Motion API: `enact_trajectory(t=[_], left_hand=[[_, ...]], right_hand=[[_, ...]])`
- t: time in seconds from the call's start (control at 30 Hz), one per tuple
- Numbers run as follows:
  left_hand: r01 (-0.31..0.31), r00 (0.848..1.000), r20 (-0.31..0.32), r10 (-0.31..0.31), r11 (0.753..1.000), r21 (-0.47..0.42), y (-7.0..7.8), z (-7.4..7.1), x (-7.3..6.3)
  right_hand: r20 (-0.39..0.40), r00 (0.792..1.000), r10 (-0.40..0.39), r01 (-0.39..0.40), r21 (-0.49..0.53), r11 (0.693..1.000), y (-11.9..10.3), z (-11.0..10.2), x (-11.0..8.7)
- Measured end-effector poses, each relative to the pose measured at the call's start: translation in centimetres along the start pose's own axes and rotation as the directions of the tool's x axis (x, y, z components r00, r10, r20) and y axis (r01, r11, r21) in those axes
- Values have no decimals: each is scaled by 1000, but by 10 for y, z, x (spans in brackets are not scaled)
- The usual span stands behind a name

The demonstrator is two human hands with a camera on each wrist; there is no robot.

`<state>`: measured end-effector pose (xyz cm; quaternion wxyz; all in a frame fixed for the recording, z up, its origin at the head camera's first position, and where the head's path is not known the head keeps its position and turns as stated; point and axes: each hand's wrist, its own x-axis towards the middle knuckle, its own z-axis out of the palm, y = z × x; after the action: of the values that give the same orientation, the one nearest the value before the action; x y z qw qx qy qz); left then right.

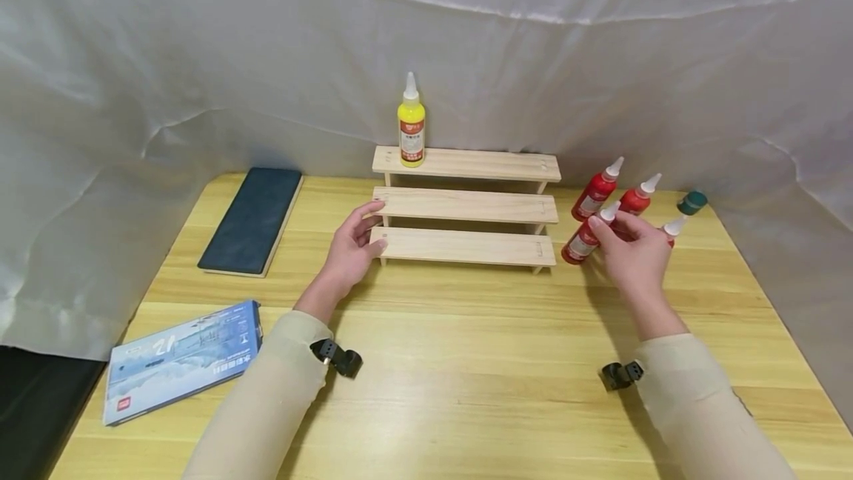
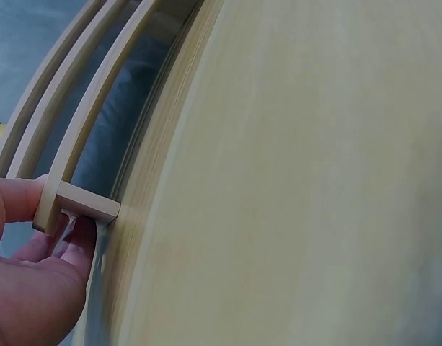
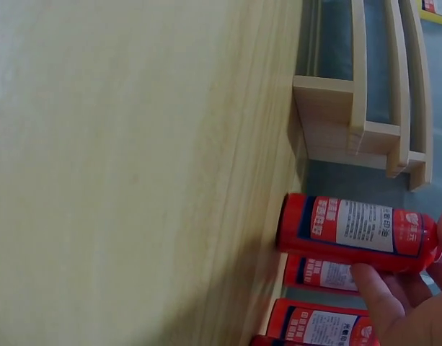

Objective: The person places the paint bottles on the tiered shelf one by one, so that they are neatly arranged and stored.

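Note:
At the left end of a three-tier wooden display rack (image 1: 463,246), my left hand (image 1: 349,252) grips the lowest board, with the thumb on one side and fingers beneath in the left wrist view. My right hand (image 1: 634,254) pinches a red squeeze bottle (image 3: 365,229) near its white nozzle, just right of the rack. Whether that bottle's base touches the table, I cannot tell. Two more red bottles (image 1: 595,195) (image 1: 636,197) stand behind it, and another red bottle (image 1: 673,228) is mostly hidden by my right hand. A yellow bottle (image 1: 412,132) stands upright on the rack's top board.
A dark green lidded jar (image 1: 691,203) sits at the table's back right corner. On the left lie a dark-topped board (image 1: 252,221) and a blue-and-white flat box (image 1: 183,361). Grey cloth (image 1: 600,72) hangs behind the wooden table (image 1: 480,369).

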<state>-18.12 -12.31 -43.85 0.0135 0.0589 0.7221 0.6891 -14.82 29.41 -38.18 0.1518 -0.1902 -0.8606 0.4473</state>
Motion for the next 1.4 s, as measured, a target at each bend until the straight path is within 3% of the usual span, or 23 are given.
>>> enact_trajectory(t=[0.23, 0.43, 0.73, 1.2, 1.4], left_hand=[[-5, 1000, -1, 5, 1000, -2, -1, -1, -1], [-2, 1000, -3, 2, 1000, 0, -2, -2, -1], [-1, 1000, -5, 1, 1000, 12, -1, -3, 0], [-24, 1000, 9, 24, 1000, -11, -1, -2, 1], [-20, 1000, 13, 20, 1000, -7, -1, -1, 0]], right_hand=[[46, 998, 44, -49, 123, 991, -8, -6, -1], [39, 999, -27, 19, 179, 984, -23, -9, 1], [47, 989, -143, 136, 138, 981, -53, -18, 9], [30, 975, -220, 212, 160, 964, -93, -27, 30], [66, 976, -208, 193, 187, 963, -114, -27, 36]])
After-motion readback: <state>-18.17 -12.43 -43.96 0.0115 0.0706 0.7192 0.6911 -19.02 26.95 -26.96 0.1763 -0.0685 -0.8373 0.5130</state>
